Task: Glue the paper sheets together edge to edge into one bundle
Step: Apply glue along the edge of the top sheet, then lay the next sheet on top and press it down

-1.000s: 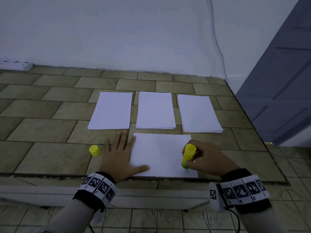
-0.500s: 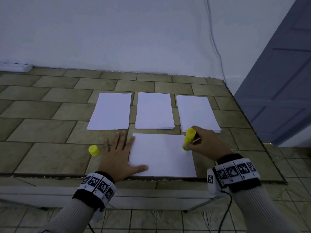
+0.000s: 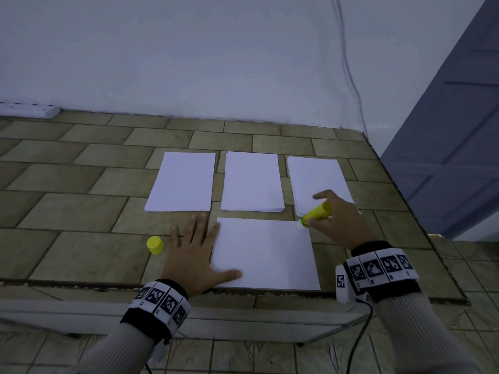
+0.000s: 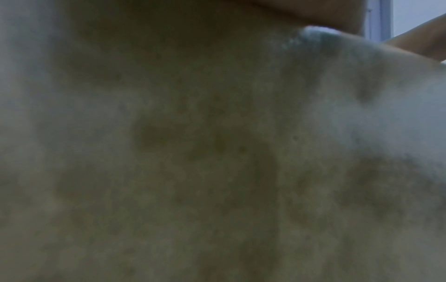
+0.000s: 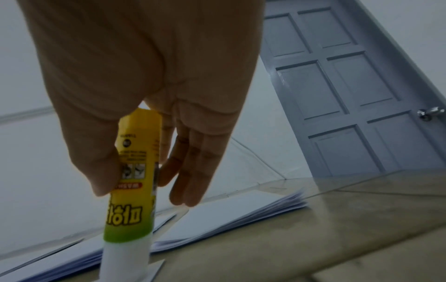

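A white sheet (image 3: 264, 255) lies crosswise at the front of the tiled top. My left hand (image 3: 197, 249) rests flat with straight fingers on its left edge, thumb on the paper. My right hand (image 3: 337, 220) pinches a yellow glue stick (image 3: 316, 214), its white tip on the sheet's far right corner; in the right wrist view thumb and fingers hold the glue stick (image 5: 134, 183) above that sheet corner (image 5: 154, 271). Behind lie three paper stacks: left (image 3: 182, 182), middle (image 3: 252, 182), right (image 3: 316, 179). The left wrist view is a dark blur.
The glue stick's yellow cap (image 3: 155, 244) stands left of my left hand. A white power strip (image 3: 29, 109) lies at the far left by the wall. The tiled top's right edge (image 3: 405, 195) drops off beside a grey door (image 3: 453, 147).
My right hand has drawn the glue stick along the sheet's right edge, from the near right corner to the far right corner. The left hand has stayed put.
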Action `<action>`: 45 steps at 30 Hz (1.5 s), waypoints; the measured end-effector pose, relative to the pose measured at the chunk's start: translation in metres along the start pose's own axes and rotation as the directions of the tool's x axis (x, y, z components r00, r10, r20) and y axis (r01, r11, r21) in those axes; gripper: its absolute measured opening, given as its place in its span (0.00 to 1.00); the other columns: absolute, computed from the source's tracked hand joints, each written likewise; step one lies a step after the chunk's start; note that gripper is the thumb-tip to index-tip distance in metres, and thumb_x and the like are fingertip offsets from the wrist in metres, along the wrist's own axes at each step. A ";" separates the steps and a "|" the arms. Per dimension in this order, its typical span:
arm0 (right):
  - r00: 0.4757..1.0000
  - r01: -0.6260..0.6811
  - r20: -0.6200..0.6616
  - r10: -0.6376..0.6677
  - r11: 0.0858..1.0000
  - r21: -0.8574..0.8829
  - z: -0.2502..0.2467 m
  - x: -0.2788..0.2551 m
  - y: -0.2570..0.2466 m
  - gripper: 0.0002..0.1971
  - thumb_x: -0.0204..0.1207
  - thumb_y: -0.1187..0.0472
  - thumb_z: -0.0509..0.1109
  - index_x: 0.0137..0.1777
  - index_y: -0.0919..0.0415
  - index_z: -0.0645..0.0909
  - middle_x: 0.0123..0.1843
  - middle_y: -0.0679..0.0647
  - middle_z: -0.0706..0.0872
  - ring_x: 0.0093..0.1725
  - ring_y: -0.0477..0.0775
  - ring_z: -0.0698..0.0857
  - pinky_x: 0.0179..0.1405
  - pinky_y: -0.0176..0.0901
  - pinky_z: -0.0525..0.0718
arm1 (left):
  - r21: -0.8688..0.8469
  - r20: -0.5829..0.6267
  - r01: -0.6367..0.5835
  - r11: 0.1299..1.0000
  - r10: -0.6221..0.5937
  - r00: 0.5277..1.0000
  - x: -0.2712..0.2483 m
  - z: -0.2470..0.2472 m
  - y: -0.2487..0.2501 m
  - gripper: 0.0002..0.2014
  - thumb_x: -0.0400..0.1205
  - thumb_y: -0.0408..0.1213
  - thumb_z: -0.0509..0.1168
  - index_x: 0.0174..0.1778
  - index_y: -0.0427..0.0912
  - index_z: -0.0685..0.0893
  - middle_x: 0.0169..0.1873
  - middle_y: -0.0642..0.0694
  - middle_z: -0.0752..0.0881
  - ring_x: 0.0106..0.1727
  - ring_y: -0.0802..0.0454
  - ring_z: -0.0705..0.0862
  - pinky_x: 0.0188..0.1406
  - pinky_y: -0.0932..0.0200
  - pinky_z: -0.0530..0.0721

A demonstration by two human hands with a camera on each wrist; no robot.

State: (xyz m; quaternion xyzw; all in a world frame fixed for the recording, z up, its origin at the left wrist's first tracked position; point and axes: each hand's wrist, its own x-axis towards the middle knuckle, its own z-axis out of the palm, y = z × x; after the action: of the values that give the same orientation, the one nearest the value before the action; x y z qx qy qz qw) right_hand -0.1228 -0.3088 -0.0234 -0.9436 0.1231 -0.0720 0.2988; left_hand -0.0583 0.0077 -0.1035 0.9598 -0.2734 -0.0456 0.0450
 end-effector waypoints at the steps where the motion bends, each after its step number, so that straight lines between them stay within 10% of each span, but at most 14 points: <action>1: 0.999 -0.035 0.006 0.036 0.997 -0.072 -0.003 -0.003 0.003 0.24 0.71 0.57 0.77 0.65 0.56 0.76 0.46 0.53 0.83 0.43 0.50 0.80 0.37 0.37 0.76 | 0.000 -0.001 0.000 1.000 0.000 1.000 0.000 0.000 0.000 0.66 0.56 0.90 0.34 0.86 0.51 0.47 0.85 0.43 0.39 0.85 0.43 0.37 0.80 0.30 0.38; 5: 0.966 -0.104 0.187 0.176 0.935 -0.339 -0.011 -0.014 0.011 0.22 0.74 0.50 0.74 0.65 0.57 0.78 0.57 0.56 0.85 0.50 0.52 0.82 0.47 0.40 0.77 | 0.008 0.012 0.005 1.000 -0.005 1.000 0.001 -0.001 0.000 0.66 0.56 0.90 0.33 0.86 0.51 0.44 0.85 0.43 0.38 0.85 0.43 0.35 0.80 0.30 0.37; 8: 0.941 -0.084 0.265 0.212 0.902 -0.424 -0.009 -0.023 0.013 0.08 0.74 0.49 0.72 0.47 0.51 0.80 0.47 0.53 0.85 0.47 0.52 0.83 0.40 0.38 0.75 | 0.012 0.009 0.008 1.000 -0.008 1.000 0.001 0.001 -0.001 0.66 0.56 0.90 0.34 0.86 0.51 0.44 0.85 0.43 0.38 0.85 0.43 0.36 0.80 0.30 0.37; 16: 0.946 -0.301 -0.134 0.296 0.953 -0.020 -0.019 -0.026 0.025 0.17 0.75 0.59 0.74 0.60 0.65 0.76 0.49 0.58 0.82 0.45 0.54 0.79 0.41 0.43 0.74 | 0.010 -0.025 -0.013 1.000 0.013 1.000 0.001 0.005 -0.002 0.64 0.59 0.90 0.35 0.87 0.50 0.47 0.85 0.42 0.40 0.86 0.42 0.39 0.80 0.29 0.39; 26: 0.871 -0.411 -0.253 0.422 0.906 0.097 -0.015 -0.022 0.038 0.21 0.74 0.66 0.74 0.62 0.71 0.72 0.49 0.63 0.76 0.47 0.58 0.74 0.43 0.47 0.70 | 0.014 -0.079 -0.035 0.999 0.036 0.996 0.001 0.008 -0.003 0.62 0.63 0.88 0.36 0.86 0.48 0.52 0.85 0.41 0.44 0.86 0.41 0.43 0.80 0.27 0.44; 33: 0.855 -0.514 0.035 0.517 0.855 -0.069 -0.008 -0.033 0.037 0.20 0.77 0.53 0.72 0.31 0.60 0.67 0.28 0.55 0.73 0.29 0.51 0.73 0.30 0.41 0.70 | 0.018 -0.091 -0.045 0.999 0.047 0.995 0.002 0.012 -0.004 0.58 0.68 0.85 0.39 0.86 0.46 0.57 0.85 0.38 0.52 0.85 0.38 0.51 0.78 0.24 0.52; 38: 0.845 -0.453 0.197 0.496 0.862 -0.228 0.003 -0.033 0.005 0.20 0.81 0.55 0.66 0.28 0.61 0.69 0.25 0.53 0.76 0.23 0.47 0.76 0.22 0.35 0.68 | 0.026 -0.094 -0.052 0.998 0.055 0.994 0.002 0.012 -0.005 0.57 0.69 0.85 0.40 0.85 0.45 0.57 0.84 0.38 0.52 0.85 0.38 0.52 0.78 0.24 0.52; 45: 0.958 -0.253 0.105 0.268 0.957 -0.139 0.016 0.008 -0.027 0.09 0.77 0.59 0.70 0.53 0.63 0.79 0.49 0.56 0.82 0.50 0.54 0.81 0.45 0.40 0.75 | 0.031 -0.095 -0.053 0.998 0.056 0.994 0.002 0.013 -0.004 0.57 0.69 0.84 0.39 0.85 0.45 0.58 0.84 0.37 0.53 0.85 0.37 0.53 0.78 0.25 0.52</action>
State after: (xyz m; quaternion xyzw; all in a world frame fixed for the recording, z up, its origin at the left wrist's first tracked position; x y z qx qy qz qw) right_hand -0.1070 -0.2811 -0.0199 -0.9385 0.2322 0.0341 0.2533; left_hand -0.0554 0.0094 -0.1170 0.9536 -0.2977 0.0058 0.0457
